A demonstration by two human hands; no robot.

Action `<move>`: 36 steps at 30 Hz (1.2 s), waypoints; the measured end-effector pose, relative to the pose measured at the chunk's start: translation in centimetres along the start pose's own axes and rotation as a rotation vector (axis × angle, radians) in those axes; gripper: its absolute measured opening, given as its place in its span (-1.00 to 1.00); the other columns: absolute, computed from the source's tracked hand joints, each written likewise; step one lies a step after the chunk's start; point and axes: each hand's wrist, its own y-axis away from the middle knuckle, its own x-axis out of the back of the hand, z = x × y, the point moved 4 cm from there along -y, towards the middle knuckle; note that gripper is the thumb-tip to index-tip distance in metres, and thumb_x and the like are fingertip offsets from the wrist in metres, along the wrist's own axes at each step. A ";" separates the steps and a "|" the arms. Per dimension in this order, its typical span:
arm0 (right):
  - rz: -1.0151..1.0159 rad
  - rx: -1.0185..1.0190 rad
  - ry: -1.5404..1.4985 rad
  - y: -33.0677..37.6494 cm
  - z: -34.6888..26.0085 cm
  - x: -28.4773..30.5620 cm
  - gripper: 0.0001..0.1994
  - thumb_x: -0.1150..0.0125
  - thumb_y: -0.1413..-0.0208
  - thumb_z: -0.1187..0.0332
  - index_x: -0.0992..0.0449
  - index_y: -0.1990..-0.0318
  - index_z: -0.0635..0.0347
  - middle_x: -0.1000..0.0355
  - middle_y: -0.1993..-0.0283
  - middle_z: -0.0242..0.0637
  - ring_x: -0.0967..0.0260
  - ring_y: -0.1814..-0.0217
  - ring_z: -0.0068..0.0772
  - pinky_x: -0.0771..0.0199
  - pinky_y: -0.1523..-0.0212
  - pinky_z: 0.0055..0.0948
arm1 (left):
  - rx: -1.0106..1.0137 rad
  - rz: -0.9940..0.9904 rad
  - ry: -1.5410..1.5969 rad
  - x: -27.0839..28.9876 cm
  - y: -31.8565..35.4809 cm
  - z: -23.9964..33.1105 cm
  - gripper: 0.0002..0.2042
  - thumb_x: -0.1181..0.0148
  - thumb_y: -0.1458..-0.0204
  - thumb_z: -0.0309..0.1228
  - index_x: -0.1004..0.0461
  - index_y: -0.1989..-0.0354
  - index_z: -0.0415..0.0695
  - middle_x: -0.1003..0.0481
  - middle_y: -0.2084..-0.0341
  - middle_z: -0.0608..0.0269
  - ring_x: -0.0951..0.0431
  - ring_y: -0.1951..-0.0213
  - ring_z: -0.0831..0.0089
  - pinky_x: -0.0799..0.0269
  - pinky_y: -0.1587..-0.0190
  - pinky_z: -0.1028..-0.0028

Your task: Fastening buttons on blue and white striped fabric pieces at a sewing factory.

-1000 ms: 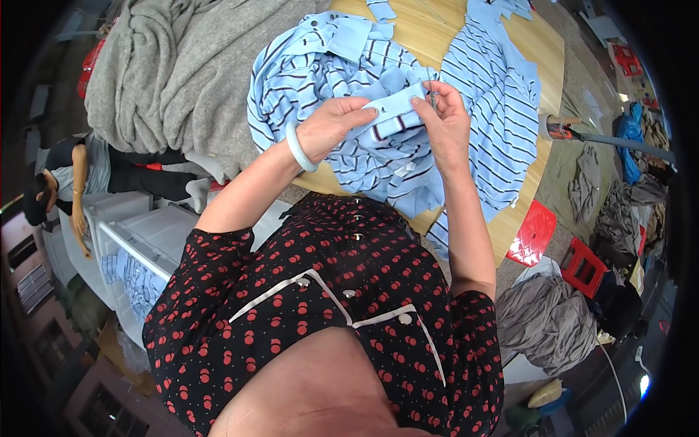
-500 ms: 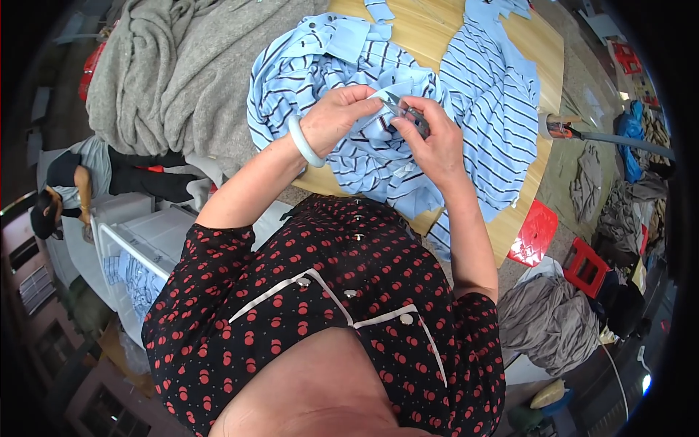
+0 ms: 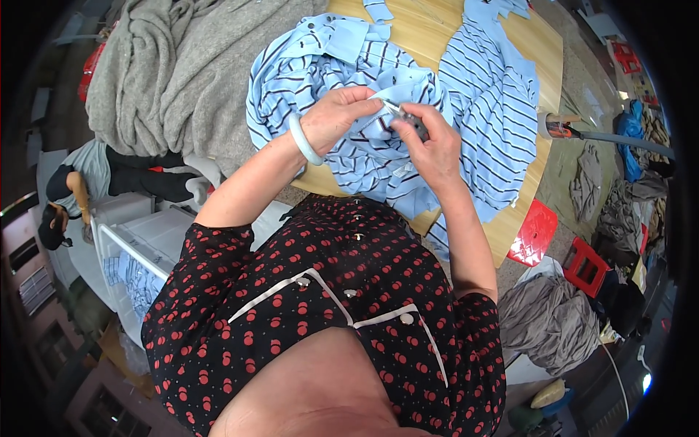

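Left hand: your left hand (image 3: pixel 338 116) is pinched narrow, thumb against fingers, with a plain pale blue part of the shirt (image 3: pixel 342 73) between them.
Bracelet: a pale bracelet (image 3: pixel 303 140) circles your left wrist.
Right hand: your right hand (image 3: pixel 433 146) is curled round dark snips (image 3: pixel 415 125), thumb on the near side.
Snips: their bright tips point left, toward your left fingertips, right at the cloth; whether the blades touch it, you cannot tell from here.
Shirt: it lies bunched on the table (image 3: pixel 411 33) in front of you, light blue with dark and white stripes, the worked part raised under both your hands.
Second shirt: to your right, a similar striped second shirt (image 3: pixel 491 124) lies spread along the table's right side.
Grey cloth: a thick, folded grey cloth (image 3: pixel 182 80) is heaped on your left, beside the shirt.
Bin: lower on your left, a white-rimmed bin (image 3: pixel 131 247) holds striped cloth (image 3: pixel 138 284).
Co-worker: past the bin, a co-worker (image 3: pixel 91 171) bends forward.
Stools: on your right, beyond the table edge, are a red stool (image 3: pixel 534 233) and another red stool (image 3: pixel 585 268), near a crumpled grey heap (image 3: pixel 550 324).
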 end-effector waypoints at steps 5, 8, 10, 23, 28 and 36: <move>0.032 -0.028 -0.064 -1.0 -0.1 0.5 -0.68 -0.18 0.16 0.46 -0.31 0.18 0.22 -0.38 0.36 -0.37 -0.27 0.45 -0.66 -0.26 0.47 -0.68 | 0.075 -0.119 -0.159 -0.5 -0.2 0.1 -0.82 -0.01 0.05 -0.42 -0.41 0.32 -0.25 -0.41 0.45 0.41 -0.32 0.38 0.72 -0.23 0.29 0.68; -0.097 -0.151 -0.185 -1.1 0.4 0.0 -0.60 -0.17 0.14 0.48 -0.23 0.09 0.20 -0.35 0.33 -0.35 -0.26 0.41 -0.66 -0.25 0.41 -0.70 | 0.013 -0.158 -0.154 -0.5 -0.6 0.2 -0.82 -0.02 0.06 -0.41 -0.41 0.32 -0.25 -0.40 0.44 0.41 -0.32 0.38 0.73 -0.23 0.30 0.70; -0.187 -0.232 -0.319 -1.1 1.3 -0.6 -0.57 -0.16 0.14 0.49 -0.20 0.06 0.19 -0.34 0.31 -0.33 -0.26 0.39 -0.65 -0.25 0.37 -0.70 | 0.027 -0.185 -0.172 -0.6 -0.6 0.2 -0.82 -0.03 0.06 -0.43 -0.40 0.29 -0.24 -0.40 0.42 0.42 -0.32 0.36 0.72 -0.23 0.28 0.69; 0.079 -0.293 -0.668 -2.7 2.0 1.6 -0.66 -0.13 0.16 0.60 -0.25 0.15 0.30 -0.31 0.19 -0.30 -0.25 0.21 -0.61 -0.25 0.16 -0.66 | 0.015 -0.045 0.009 0.4 0.4 1.6 -0.75 -0.04 0.12 -0.48 -0.36 0.22 -0.29 -0.42 0.37 0.32 -0.37 0.31 0.64 -0.26 0.22 0.65; 0.139 -0.205 -0.406 -2.5 2.7 1.4 -0.69 -0.16 0.15 0.52 -0.28 0.18 0.25 -0.33 0.23 -0.34 -0.28 0.30 -0.59 -0.27 0.24 -0.67 | 0.106 0.011 0.035 1.0 -0.2 0.3 -0.86 -0.05 0.08 -0.45 -0.41 0.34 -0.20 -0.45 0.41 0.34 -0.41 0.36 0.64 -0.30 0.24 0.66; 0.063 0.129 0.178 -1.2 -0.1 0.6 -0.75 -0.18 0.16 0.41 -0.36 0.27 0.21 -0.35 0.35 -0.29 -0.31 0.46 -0.47 -0.28 0.55 -0.59 | 0.028 0.084 -0.111 0.7 -0.6 0.8 -0.86 -0.09 0.12 -0.40 -0.44 0.42 -0.19 -0.42 0.48 0.38 -0.35 0.39 0.66 -0.23 0.29 0.69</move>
